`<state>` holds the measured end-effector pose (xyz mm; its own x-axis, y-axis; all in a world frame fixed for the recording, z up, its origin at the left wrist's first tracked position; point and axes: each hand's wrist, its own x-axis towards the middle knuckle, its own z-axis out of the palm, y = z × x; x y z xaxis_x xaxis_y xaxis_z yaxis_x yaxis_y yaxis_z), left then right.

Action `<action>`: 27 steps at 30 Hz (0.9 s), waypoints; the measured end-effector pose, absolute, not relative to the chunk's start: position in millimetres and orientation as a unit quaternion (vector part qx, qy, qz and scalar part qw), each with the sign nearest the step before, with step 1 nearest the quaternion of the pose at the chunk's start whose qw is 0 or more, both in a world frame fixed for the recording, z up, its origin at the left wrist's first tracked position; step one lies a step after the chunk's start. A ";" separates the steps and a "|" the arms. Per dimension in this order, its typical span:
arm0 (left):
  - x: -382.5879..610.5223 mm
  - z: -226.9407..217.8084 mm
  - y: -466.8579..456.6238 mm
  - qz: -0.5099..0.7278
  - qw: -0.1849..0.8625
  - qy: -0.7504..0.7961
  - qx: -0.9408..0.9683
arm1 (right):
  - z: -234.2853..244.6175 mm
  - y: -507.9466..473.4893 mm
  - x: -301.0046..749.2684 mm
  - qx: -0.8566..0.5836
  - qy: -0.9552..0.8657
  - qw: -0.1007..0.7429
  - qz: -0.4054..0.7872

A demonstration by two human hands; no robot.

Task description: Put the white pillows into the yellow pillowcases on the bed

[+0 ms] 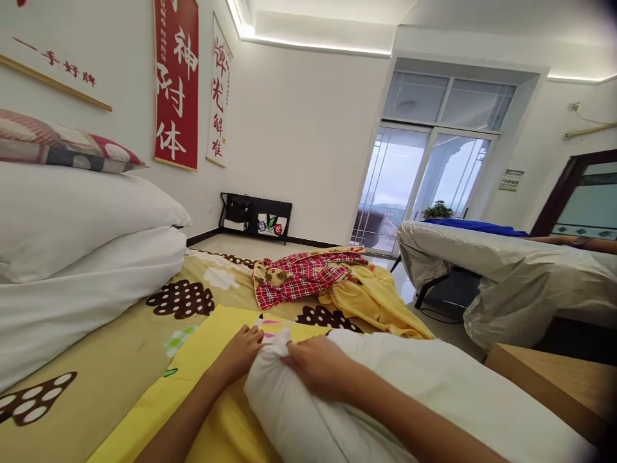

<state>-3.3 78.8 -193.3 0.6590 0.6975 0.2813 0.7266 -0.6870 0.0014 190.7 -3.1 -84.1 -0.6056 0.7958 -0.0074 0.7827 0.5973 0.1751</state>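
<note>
A white pillow (434,392) lies across the bed in front of me, on top of a yellow pillowcase (207,347). My right hand (318,365) is closed on the pillow's near corner, pinching the white cloth. Beside that corner, my left hand (240,354) rests on the yellow pillowcase with its fingers curled against the fabric.
Stacked white pillows (72,257) with a patterned cushion (58,143) on top fill the left. A red checked cloth (303,276) and a yellow cloth (371,299) lie farther down the bed sheet (96,366). A second covered bed (506,270) stands right; a wooden edge (554,379) is close by.
</note>
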 end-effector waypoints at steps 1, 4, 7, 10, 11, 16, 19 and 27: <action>-6.1 -194.1 79.6 -0.139 0.045 -0.397 -0.906 | -91.6 5.3 183.5 0.433 0.897 0.054 0.070; -12.0 -194.1 82.1 -0.180 0.002 -0.417 -0.891 | -100.1 28.9 173.1 0.407 0.908 0.090 0.043; -14.4 -191.5 85.7 -0.227 -0.059 -0.426 -0.874 | -98.2 45.3 165.4 0.405 0.903 0.144 0.004; -15.8 -188.9 90.1 -0.267 -0.136 -0.424 -0.855 | -103.1 50.8 149.4 0.394 0.899 0.187 -0.026; -16.4 -187.9 91.3 -0.282 -0.162 -0.425 -0.845 | -106.9 51.1 142.4 0.382 0.902 0.198 -0.036; -19.1 -176.8 90.6 -0.348 -0.256 -0.436 -0.790 | -125.9 61.4 114.8 0.326 0.916 0.224 -0.068; -15.5 -167.9 84.7 -0.370 -0.273 -0.441 -0.771 | -129.6 75.5 114.6 0.352 0.912 0.202 -0.057; -1.6 -160.1 69.9 -0.414 -0.232 -0.458 -0.751 | -129.0 72.1 130.0 0.440 0.890 0.117 0.005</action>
<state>-1.6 69.9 -160.1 0.2365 0.8809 0.4101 0.4965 -0.4723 0.7283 130.0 72.1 -129.0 -0.5848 0.7853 -0.2033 0.7831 0.6119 0.1109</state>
